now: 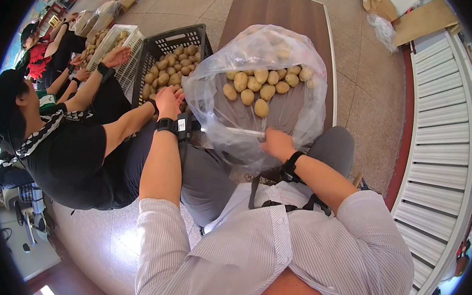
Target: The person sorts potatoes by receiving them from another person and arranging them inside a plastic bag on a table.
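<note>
A clear plastic bag (211,103) lies with its mouth towards me on a brown table. Inside are several brown, egg-shaped fruits that look like kiwifruit (267,92). My right hand (278,144) is closed on the near edge of the bag's mouth. My left hand (169,100) is at the near right corner of a black crate (206,41), beside the bag's left side. Its fingers are curled, and what they may hold is hidden. More of the same kiwifruit (173,70) fill part of the crate.
A person in black (72,157) sits close on my left, an arm reaching towards the crate. Beyond are more people and a white crate (136,34) with similar fruit. The brown table (271,10) stretches away from me. A white slatted radiator (439,119) runs along the right.
</note>
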Demonstrator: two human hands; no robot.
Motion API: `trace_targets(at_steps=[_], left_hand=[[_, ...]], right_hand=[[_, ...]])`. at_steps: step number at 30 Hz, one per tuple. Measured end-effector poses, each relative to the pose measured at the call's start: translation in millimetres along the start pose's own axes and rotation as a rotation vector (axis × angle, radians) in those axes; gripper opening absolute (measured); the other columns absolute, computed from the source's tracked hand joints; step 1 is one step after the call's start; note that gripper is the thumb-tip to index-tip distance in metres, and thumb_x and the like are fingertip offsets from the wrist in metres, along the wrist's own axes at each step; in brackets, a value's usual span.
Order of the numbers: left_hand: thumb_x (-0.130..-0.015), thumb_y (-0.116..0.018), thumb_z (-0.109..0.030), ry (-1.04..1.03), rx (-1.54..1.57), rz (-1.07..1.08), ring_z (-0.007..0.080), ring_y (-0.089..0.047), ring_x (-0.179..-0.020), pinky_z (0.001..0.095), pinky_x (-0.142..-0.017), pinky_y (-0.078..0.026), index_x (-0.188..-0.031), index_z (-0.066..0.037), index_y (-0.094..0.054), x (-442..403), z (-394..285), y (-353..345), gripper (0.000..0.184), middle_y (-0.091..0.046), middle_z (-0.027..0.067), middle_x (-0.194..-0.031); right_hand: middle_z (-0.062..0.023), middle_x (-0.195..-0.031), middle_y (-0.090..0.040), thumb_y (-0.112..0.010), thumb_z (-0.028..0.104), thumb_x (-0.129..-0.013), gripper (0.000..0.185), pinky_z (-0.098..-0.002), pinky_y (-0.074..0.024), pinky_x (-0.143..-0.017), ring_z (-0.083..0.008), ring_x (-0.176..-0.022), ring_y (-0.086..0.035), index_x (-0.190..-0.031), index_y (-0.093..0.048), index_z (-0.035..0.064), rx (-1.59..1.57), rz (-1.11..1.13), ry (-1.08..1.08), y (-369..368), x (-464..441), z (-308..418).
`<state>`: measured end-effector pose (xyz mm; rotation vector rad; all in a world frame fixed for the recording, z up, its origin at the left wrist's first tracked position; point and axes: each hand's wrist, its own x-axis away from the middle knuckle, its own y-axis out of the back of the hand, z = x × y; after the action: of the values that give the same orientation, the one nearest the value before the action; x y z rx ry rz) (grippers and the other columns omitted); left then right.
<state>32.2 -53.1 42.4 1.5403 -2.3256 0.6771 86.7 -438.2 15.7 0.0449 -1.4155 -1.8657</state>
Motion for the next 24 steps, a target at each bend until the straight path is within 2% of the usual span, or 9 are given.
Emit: trace_targets(at_steps=[1,2,4,5,7,10,16,20,24], left_hand=[[-0.094,-0.059,-0.011,-0.022,-0.035,0.026,0.0221,-0.059,-0.086,0.0384,-0.070,-0.058,-0.131,-0.001,-0.046,5,-1,-2,0.040,-0.057,0.0114,-0.107],[-0.093,-0.059,-0.011,-0.046,-0.069,0.052,0.0204,-0.059,-0.083,0.0374,-0.068,-0.058,-0.129,0.000,-0.048,7,-1,-4,0.039,-0.058,0.0106,-0.104],[-0.093,-0.060,-0.012,-0.070,-0.085,0.049,0.0194,-0.059,-0.080,0.0364,-0.067,-0.058,-0.129,0.000,-0.049,15,0,-7,0.039,-0.059,0.0099,-0.102],[-0.093,-0.060,-0.012,-0.092,-0.102,0.046,0.0184,-0.059,-0.077,0.0355,-0.065,-0.058,-0.128,0.001,-0.050,16,0,-7,0.039,-0.059,0.0091,-0.099],[-0.093,-0.060,-0.013,-0.092,-0.120,0.049,0.0185,-0.059,-0.078,0.0352,-0.065,-0.057,-0.130,0.001,-0.050,21,-4,-6,0.040,-0.059,0.0089,-0.100],[-0.094,-0.059,-0.014,-0.081,-0.153,0.048,0.0187,-0.060,-0.079,0.0350,-0.065,-0.057,-0.131,0.000,-0.049,22,-3,-8,0.041,-0.059,0.0085,-0.100],[-0.095,-0.057,-0.017,-0.078,-0.251,0.054,0.0193,-0.062,-0.083,0.0348,-0.065,-0.057,-0.129,-0.001,-0.052,35,-9,-19,0.038,-0.060,0.0082,-0.102],[-0.096,-0.056,-0.018,-0.069,-0.253,0.057,0.0192,-0.063,-0.082,0.0342,-0.064,-0.056,-0.127,-0.001,-0.054,34,-9,-21,0.036,-0.060,0.0080,-0.102],[-0.096,-0.057,-0.019,-0.080,-0.285,0.056,0.0183,-0.063,-0.081,0.0333,-0.062,-0.055,-0.127,-0.002,-0.054,38,-10,-24,0.036,-0.060,0.0077,-0.102]], right_hand=[[-0.0183,-0.101,-0.071,-0.066,0.035,-0.084,0.040,-0.0479,-0.0534,-0.084,-0.0378,-0.099,-0.068,-0.107,-0.064,0.0023,0.044,-0.016,0.066,-9,-6,-6],[-0.0183,-0.101,-0.071,-0.066,0.035,-0.084,0.040,-0.0479,-0.0534,-0.084,-0.0378,-0.099,-0.068,-0.107,-0.064,0.0023,0.045,-0.017,0.067,-13,-9,-8],[-0.0173,-0.103,-0.070,-0.067,0.025,-0.082,0.031,-0.0480,-0.0537,-0.081,-0.0369,-0.097,-0.068,-0.106,-0.062,0.0052,0.073,-0.035,0.026,-20,-15,-13],[-0.0173,-0.103,-0.070,-0.067,0.025,-0.082,0.031,-0.0480,-0.0537,-0.081,-0.0369,-0.097,-0.068,-0.106,-0.062,0.0052,0.074,-0.034,0.028,-18,-13,-11],[-0.0160,-0.105,-0.066,-0.068,0.022,-0.082,0.031,-0.0468,-0.0542,-0.080,-0.0351,-0.096,-0.067,-0.106,-0.059,0.0052,0.055,-0.220,0.102,-12,-5,-7],[-0.0129,-0.105,-0.063,-0.072,0.026,-0.081,0.034,-0.0463,-0.0539,-0.077,-0.0346,-0.096,-0.066,-0.106,-0.057,0.0080,0.151,-0.227,0.225,-20,-14,-14],[-0.0107,-0.099,-0.063,-0.073,0.028,-0.080,0.035,-0.0463,-0.0543,-0.077,-0.0319,-0.094,-0.067,-0.103,-0.060,0.0064,0.190,-0.264,0.336,-14,-10,-5],[-0.0129,-0.101,-0.064,-0.070,0.027,-0.081,0.028,-0.0467,-0.0543,-0.077,-0.0319,-0.095,-0.067,-0.098,-0.063,0.0058,0.188,-0.313,0.260,-27,-19,-2],[-0.0179,-0.097,-0.067,-0.063,0.023,-0.083,0.020,-0.0478,-0.0539,-0.078,-0.0353,-0.093,-0.067,-0.090,-0.065,0.0041,0.054,-0.248,0.199,-29,-28,2]])
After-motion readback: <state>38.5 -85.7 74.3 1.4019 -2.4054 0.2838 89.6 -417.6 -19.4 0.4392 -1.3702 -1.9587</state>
